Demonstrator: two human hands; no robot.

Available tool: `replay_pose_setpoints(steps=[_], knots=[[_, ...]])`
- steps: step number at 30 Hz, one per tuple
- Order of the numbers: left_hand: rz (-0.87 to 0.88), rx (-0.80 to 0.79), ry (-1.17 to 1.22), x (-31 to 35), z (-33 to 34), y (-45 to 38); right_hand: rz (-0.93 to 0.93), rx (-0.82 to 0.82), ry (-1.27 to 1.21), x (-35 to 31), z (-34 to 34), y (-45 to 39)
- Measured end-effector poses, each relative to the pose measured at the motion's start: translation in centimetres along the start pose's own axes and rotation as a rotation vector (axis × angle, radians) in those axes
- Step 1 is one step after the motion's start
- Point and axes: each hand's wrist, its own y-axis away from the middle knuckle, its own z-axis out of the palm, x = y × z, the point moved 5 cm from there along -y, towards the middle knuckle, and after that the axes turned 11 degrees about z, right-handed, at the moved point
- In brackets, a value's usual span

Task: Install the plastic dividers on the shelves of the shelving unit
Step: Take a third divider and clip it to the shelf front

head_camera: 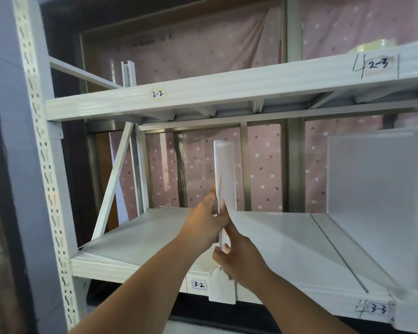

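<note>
A white plastic divider (225,174) stands upright and edge-on over the lower shelf (140,237), near the label 3-2. My left hand (204,221) grips its near edge about halfway up. My right hand (237,257) holds the same edge lower down, close to the shelf's front lip. A white clip piece (221,289) of the divider hangs over the front beam just below my right hand. A second divider (377,203) stands upright on the same shelf at the right, near label 3-3.
The upper shelf beam (227,85) labelled 2-2 and 2-3 runs overhead. A perforated white upright post (46,165) is at the left, with a diagonal brace (114,179) behind. A pink dotted curtain (263,169) hangs behind the unit.
</note>
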Motion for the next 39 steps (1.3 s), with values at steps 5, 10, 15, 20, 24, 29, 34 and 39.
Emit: replay_pose_setpoints(steps=[5,10,15,20,24,29,34,39], knots=[[-0.013,-0.005,-0.114,-0.2,-0.1,1.3,0.023,-0.072,-0.011,-0.4,-0.5,0.7],[-0.061,0.022,-0.163,-1.0,-1.2,3.2,0.074,-0.184,0.004,-0.4,-1.3,1.4],[-0.116,0.245,-0.079,-2.9,-2.3,7.5,0.128,-0.244,0.129,2.0,-2.7,1.7],[-0.39,0.412,0.098,-6.3,-1.6,12.9,0.195,-0.335,0.443,4.4,-4.1,1.4],[-0.72,0.452,0.505,-10.4,2.4,16.9,0.208,-0.41,0.488,4.8,-3.9,1.3],[-1.014,0.416,1.335,-14.1,8.9,19.1,0.13,-0.394,0.619,4.4,-3.6,1.4],[-0.924,0.386,1.589,-15.2,11.5,17.9,0.067,-0.358,0.69,4.0,-3.5,1.9],[-0.807,0.405,1.734,-14.3,12.7,16.0,0.048,-0.312,0.663,4.4,-3.5,2.0]])
